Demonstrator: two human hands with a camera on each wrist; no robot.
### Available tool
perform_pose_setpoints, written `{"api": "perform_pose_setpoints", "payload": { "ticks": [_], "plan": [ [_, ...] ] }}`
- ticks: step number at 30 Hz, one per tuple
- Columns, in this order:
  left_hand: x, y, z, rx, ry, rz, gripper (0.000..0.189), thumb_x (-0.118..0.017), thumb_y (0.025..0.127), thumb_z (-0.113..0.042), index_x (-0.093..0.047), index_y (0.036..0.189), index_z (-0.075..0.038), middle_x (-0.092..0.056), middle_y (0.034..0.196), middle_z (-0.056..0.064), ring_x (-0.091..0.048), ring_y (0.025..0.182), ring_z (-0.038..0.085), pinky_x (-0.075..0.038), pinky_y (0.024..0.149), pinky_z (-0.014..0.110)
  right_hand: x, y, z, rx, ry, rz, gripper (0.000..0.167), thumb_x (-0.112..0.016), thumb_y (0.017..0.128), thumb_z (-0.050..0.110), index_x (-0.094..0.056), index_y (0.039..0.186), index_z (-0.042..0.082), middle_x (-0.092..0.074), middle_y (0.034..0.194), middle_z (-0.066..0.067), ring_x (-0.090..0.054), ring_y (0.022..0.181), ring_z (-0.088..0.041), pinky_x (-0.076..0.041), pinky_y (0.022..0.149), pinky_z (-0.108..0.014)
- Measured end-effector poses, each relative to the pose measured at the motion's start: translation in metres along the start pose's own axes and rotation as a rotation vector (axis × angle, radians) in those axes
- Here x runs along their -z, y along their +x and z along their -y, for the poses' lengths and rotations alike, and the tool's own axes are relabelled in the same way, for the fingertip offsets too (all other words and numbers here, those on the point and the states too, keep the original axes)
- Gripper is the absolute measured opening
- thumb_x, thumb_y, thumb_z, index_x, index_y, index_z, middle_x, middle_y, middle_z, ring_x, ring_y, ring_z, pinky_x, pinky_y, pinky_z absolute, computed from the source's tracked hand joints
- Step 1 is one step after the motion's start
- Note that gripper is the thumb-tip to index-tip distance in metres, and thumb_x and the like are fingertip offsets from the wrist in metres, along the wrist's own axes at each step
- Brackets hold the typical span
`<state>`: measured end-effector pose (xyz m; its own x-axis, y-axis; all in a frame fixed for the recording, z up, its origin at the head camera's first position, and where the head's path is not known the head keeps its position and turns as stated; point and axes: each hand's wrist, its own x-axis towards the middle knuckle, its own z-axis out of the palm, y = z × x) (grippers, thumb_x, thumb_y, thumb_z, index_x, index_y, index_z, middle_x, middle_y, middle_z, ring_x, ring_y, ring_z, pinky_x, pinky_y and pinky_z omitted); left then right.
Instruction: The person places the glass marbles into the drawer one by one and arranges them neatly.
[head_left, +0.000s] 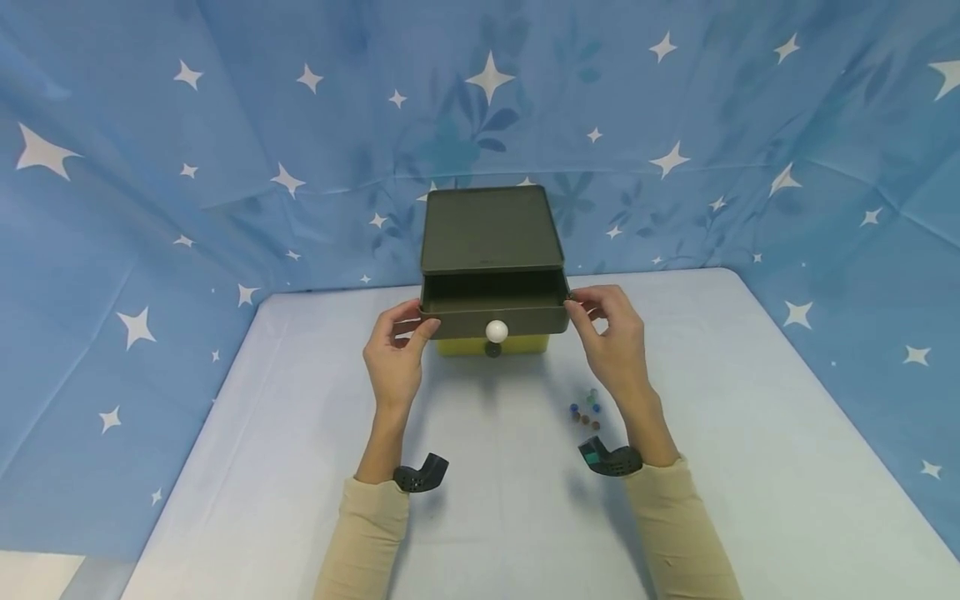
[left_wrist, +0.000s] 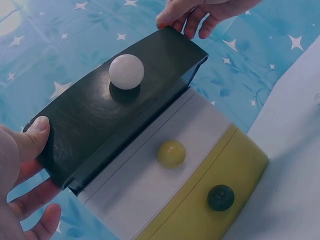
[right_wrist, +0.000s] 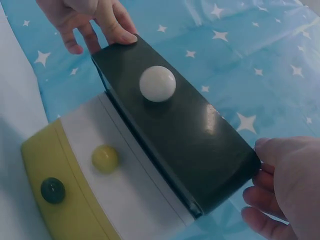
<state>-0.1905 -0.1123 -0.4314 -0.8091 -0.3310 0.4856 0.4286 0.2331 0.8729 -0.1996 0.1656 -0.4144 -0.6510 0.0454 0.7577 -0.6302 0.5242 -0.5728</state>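
Mini drawer chest [head_left: 487, 229] is standing close to the far edge of the counter [head_left: 487, 492], roughly midway between the far left and far right corners. Three drawers stacked, dark green shell on top.

Top drawer [head_left: 457, 323], dark green with a white knob [head_left: 497, 332], is sticking well out. Through the gap its dark green floor and walls are showing; the back part is staying hidden under the shell. White middle drawer [left_wrist: 135, 185], with a yellow knob [left_wrist: 171, 153], is sitting closed; so is the yellow bottom drawer [left_wrist: 180, 210], with a dark green knob [left_wrist: 221, 198]. Can't tell what those two are holding.

Left grip [head_left: 396, 354] is narrow, pinching the top drawer's left front corner: thumb pressing the front face, fingers going round the side. Right grip [head_left: 617, 342] is mirroring it at the right front corner, also narrow, thumb at the front edge, other fingers bending beside and behind it. White knob is standing between them, untouched.

Small balls [head_left: 586, 420], blue, brown and green, are lying loose in a cluster on the counter, right of centre, nearer the near edge than the chest is, just beside the right forearm. Starry blue cloth [head_left: 240, 108] is hanging behind the far edge.
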Motion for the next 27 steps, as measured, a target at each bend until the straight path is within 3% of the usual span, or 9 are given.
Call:
{"api": "perform_pose_setpoints", "payload": {
  "ticks": [9, 22, 27],
  "plan": [
    [0.0006, 0.0010, 0.0014, -0.012, 0.006, 0.002, 0.038, -0.083, 0.083, -0.022, -0.071, 0.117, -0.009, -0.072, 0.108, 0.012, -0.067, 0.092, 0.011, -0.051, 0.075, 0.030, -0.0032, 0.0010, 0.0011, 0.010, -0.009, -0.006, 0.018, -0.071, 0.092, 0.007, -0.070, 0.108, -0.002, -0.067, 0.102, -0.015, -0.063, 0.087, -0.023, -0.049, 0.076, -0.019],
    [0.0009, 0.0000, 0.0032, -0.012, -0.002, 0.008, 0.037, -0.082, 0.084, -0.022, -0.071, 0.116, -0.008, -0.072, 0.107, 0.012, -0.068, 0.093, 0.019, -0.051, 0.074, 0.032, -0.0027, -0.0016, -0.0010, -0.018, -0.011, 0.001, 0.019, -0.071, 0.093, 0.007, -0.070, 0.109, -0.002, -0.067, 0.103, -0.015, -0.063, 0.086, -0.023, -0.048, 0.075, -0.015],
    [0.0005, 0.0001, 0.0027, -0.016, -0.007, 0.009, 0.037, -0.082, 0.083, -0.020, -0.071, 0.116, -0.007, -0.072, 0.107, 0.013, -0.068, 0.094, 0.023, -0.052, 0.074, 0.026, -0.0021, -0.0017, -0.0006, -0.020, -0.002, 0.003, 0.019, -0.071, 0.093, 0.007, -0.071, 0.109, -0.002, -0.067, 0.103, -0.015, -0.063, 0.086, -0.023, -0.048, 0.076, -0.015]
  ]
}}
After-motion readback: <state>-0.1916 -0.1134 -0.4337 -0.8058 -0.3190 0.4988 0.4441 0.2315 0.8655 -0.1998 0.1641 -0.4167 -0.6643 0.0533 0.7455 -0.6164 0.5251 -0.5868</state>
